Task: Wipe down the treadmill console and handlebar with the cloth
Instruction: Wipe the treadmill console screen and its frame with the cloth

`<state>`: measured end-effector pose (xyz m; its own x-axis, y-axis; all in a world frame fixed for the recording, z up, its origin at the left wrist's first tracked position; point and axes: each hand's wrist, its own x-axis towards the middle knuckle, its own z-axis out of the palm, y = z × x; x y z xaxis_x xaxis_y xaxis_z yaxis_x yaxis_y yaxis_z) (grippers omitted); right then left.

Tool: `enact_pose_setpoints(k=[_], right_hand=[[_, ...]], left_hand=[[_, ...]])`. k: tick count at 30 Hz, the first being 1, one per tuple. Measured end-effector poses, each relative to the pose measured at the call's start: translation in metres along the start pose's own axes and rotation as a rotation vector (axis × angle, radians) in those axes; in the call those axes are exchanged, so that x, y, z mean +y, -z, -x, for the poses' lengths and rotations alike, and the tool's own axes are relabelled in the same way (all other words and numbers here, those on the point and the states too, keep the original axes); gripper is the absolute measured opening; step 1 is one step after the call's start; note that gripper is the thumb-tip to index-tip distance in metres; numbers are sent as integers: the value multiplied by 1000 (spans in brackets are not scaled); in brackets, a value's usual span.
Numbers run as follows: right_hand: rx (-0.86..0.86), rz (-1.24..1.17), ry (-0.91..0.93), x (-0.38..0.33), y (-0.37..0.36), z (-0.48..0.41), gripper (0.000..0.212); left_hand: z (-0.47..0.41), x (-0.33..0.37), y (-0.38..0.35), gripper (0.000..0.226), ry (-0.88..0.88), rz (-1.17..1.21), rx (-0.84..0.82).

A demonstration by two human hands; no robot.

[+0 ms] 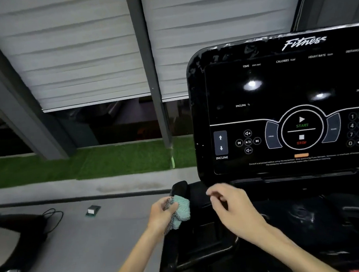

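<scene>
Grey blinds (71, 58) hang over the big window in front of us, and a strip of green grass mat (79, 163) runs along under it. Below that we see the grey floor (86, 246). A small green and white thing (92, 210) lies on the floor, and a thin black cord (55, 218) loops near a dark shape at the left.

On the right stands the black treadmill console (255, 76). Its screen is dark, with white words, a round START and STOP button and number keys.

Our left hand (161, 214) is curled tight round the cloth (181, 210), which is light green with a black and white edge. The cloth is bunched up and sticks out past our fingers to the right. It sits just below the black end of the handlebar (179, 187), very close to it or touching; we cannot tell which.

Our right hand (233, 206) is in the air just below the console. It holds nothing, and its fingers are loose and a little bent.

Under the console is a dark tray (305, 211). It is too dark for us to tell what is in it.
</scene>
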<state>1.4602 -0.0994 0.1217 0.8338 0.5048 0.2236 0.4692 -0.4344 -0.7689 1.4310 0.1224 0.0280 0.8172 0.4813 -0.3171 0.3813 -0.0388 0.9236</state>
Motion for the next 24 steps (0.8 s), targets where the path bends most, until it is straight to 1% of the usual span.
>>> enact_pose_setpoints(k=[2,4,6,9,13,14,17,19,21,24], right_hand=[[229,231,235,-24,0,-17,27],[363,439,351,-40,-2,-44,42],[387,611,343,-46,-4,-71,51],[384,768,275,-43,-3,-99,60],[382,861,271,-32,1,-123,60],[385,882,263,-27,2,-126,60],[395,904,268,-16,4,-129,59],[409,889,318,-13,5,-130,58],[419,879,360,-11,8,-132,57],[442,877,396,-6,9,-133,58]], left_hand=[[-25,-5,5,21,-17,-155,-16],[-41,-4,4,22,-45,-273,-51],[-50,-2,1,26,-77,-376,-87],[-57,-2,-3,30,-139,-503,-136],[-60,-8,-4,33,-173,-609,-130],[-58,-11,-3,35,-186,-631,-102],[-53,-17,0,45,-258,-680,52],[-51,-19,-1,40,-343,-689,93],[-53,-18,-5,29,-427,-708,48],[-61,-19,-12,22,-463,-771,-55]])
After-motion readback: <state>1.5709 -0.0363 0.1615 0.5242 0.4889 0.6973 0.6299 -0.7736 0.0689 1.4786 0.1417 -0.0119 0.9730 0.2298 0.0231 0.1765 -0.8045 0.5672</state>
